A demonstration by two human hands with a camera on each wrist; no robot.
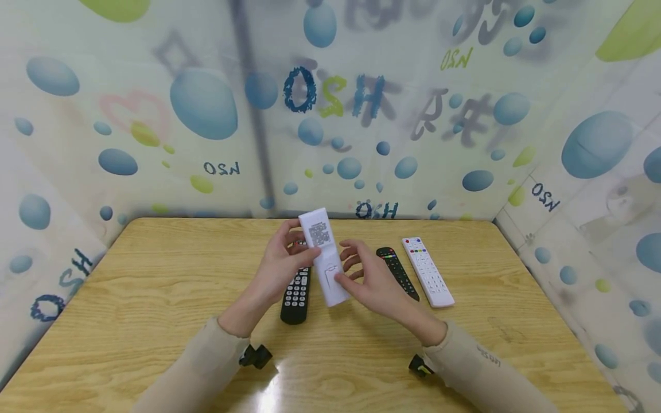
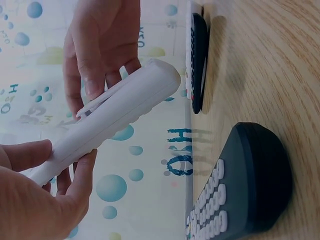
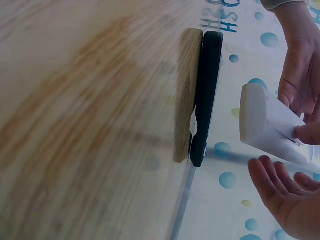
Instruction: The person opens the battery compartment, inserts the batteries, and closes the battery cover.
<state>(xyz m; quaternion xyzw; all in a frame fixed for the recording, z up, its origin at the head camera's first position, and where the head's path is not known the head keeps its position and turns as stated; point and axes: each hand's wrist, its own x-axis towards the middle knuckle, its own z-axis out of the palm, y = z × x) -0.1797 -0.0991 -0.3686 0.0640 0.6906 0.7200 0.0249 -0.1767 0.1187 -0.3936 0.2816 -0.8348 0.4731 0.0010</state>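
My left hand (image 1: 276, 267) grips a white remote control (image 1: 316, 221) near its upper end, thumb on the back. The remote is held tilted above the table, its printed label and battery cover (image 1: 332, 278) facing me. In the left wrist view the cover (image 2: 117, 92) stands slightly raised from the back at one end. The thumb of my right hand (image 1: 374, 281) touches the cover, while its other fingers are loosely bent beside the remote. Whether batteries lie inside is hidden. A black remote (image 1: 296, 301) lies on the table, partly behind the left hand.
To the right, a smaller black remote (image 1: 395, 269) and another white remote (image 1: 430, 275) lie buttons up on the wooden table (image 1: 170, 275). My right hand partly covers the smaller black one. A patterned curtain (image 1: 206, 172) borders the table's far edge.
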